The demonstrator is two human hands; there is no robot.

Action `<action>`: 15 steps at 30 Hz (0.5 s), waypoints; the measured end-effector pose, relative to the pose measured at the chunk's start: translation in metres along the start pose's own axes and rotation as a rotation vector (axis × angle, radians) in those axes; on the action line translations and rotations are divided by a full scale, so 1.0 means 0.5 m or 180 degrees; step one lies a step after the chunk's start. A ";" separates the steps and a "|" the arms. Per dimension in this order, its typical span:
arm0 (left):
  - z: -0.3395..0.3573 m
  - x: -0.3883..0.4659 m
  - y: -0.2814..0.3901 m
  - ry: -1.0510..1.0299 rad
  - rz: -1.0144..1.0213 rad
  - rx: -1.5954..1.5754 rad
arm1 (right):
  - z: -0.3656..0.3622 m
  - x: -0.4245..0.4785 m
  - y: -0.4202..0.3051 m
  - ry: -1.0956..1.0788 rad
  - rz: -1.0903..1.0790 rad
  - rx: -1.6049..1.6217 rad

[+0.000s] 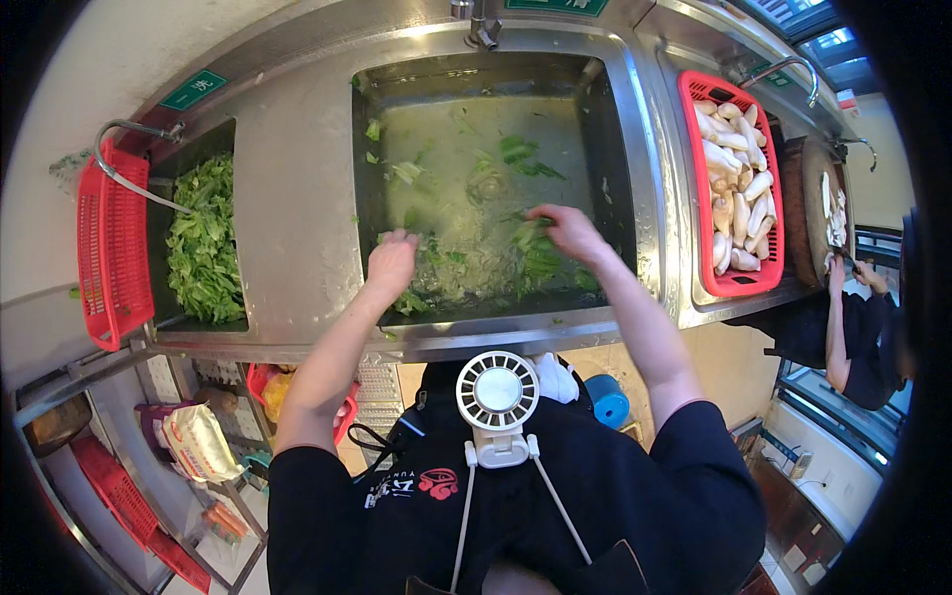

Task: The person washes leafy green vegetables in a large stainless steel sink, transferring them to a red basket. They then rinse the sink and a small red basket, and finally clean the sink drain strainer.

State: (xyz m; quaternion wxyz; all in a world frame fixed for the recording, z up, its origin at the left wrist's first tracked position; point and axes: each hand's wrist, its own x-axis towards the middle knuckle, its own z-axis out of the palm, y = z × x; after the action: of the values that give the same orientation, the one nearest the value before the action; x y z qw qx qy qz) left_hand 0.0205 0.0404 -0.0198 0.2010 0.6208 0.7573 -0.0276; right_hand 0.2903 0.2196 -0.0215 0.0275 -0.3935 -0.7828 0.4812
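Note:
In front of me is a stainless-steel sink basin (520, 312) of murky water with loose green leaves (518, 149) floating in it. My left hand (394, 260) is at the basin's near left side, fingers bent down at the water; whether they hold a leaf cannot be told. Over the near right part, my right hand (571, 229) has its fingers curled at a blurred bunch of leafy greens (537, 256), which it appears to grip. The water between both hands is rippled. A few leaf scraps cling to the basin's left wall.
Chopped greens (201, 245) fill the left sink, under a running tap hose (141, 182), beside a red plastic basket (115, 245). At right, a red basket (692, 186) holds king oyster mushrooms (740, 186). Beyond it, a co-worker (855, 327) cuts at a round chopping block (803, 208). A faucet (482, 33) overhangs the basin.

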 end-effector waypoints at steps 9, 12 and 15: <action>0.038 0.017 -0.003 -0.2104 -0.0791 -0.0854 | 0.192 0.005 0.163 -0.0408 0.1499 0.1212; 0.123 0.001 -0.033 -0.2406 -0.0028 -0.0653 | 0.228 0.005 0.038 -0.0440 0.2214 0.3036; 0.199 0.020 -0.056 -0.2626 -0.0080 -0.0442 | 0.219 0.046 0.002 -0.1002 0.1289 0.2662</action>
State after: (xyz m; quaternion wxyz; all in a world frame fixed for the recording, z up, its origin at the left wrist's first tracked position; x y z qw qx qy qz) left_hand 0.0191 0.0142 -0.1201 0.5285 0.5333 0.6209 -0.2253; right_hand 0.2290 0.1544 -0.0887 -0.0296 -0.4156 -0.4250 0.8037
